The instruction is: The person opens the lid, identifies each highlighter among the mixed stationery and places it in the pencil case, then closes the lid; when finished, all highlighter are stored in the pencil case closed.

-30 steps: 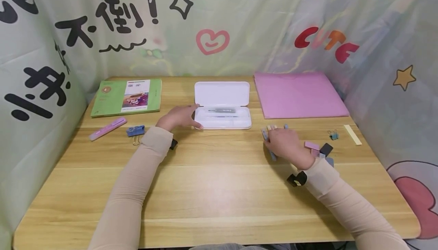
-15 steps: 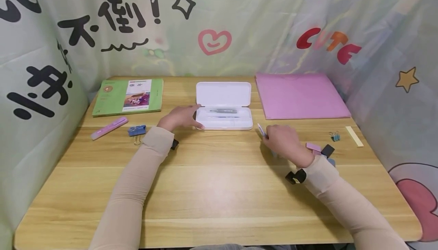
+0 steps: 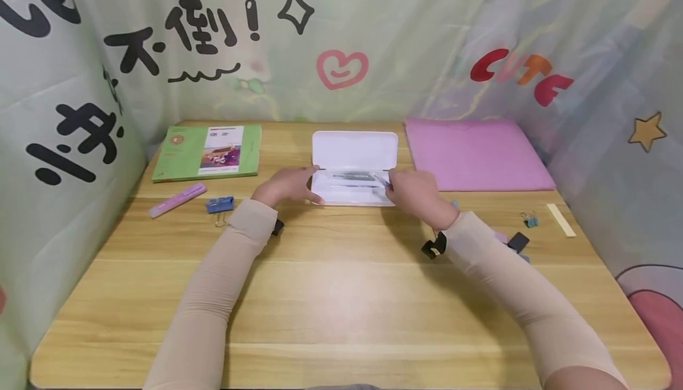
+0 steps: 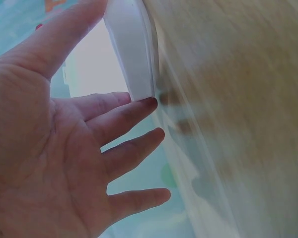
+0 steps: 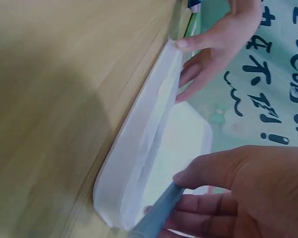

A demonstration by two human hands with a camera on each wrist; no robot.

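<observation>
A white pencil case [image 3: 354,150] lies open at the back middle of the table, with thin grey pens [image 3: 353,176] in its tray. My left hand [image 3: 285,186] grips the case's left end between thumb and fingers; in the left wrist view its other fingers [image 4: 134,148] are spread apart. At the tray's right end, my right hand [image 3: 417,196] pinches a slim grey-blue pen [image 5: 159,213] between thumb and fingers, its far end over the tray. Most of the pen is hidden by the hand in the head view.
A green book [image 3: 181,153], a lilac stick-shaped item [image 3: 177,200] and a blue binder clip [image 3: 220,204] lie left. On the right are a pink folder [image 3: 477,156], a teal binder clip [image 3: 529,220], a cream strip [image 3: 561,220] and a dark block [image 3: 518,242] among small pieces.
My right hand has lifted the pen off the table at the right and carried it left to the pencil case. The left hand stays on the case's left end.
</observation>
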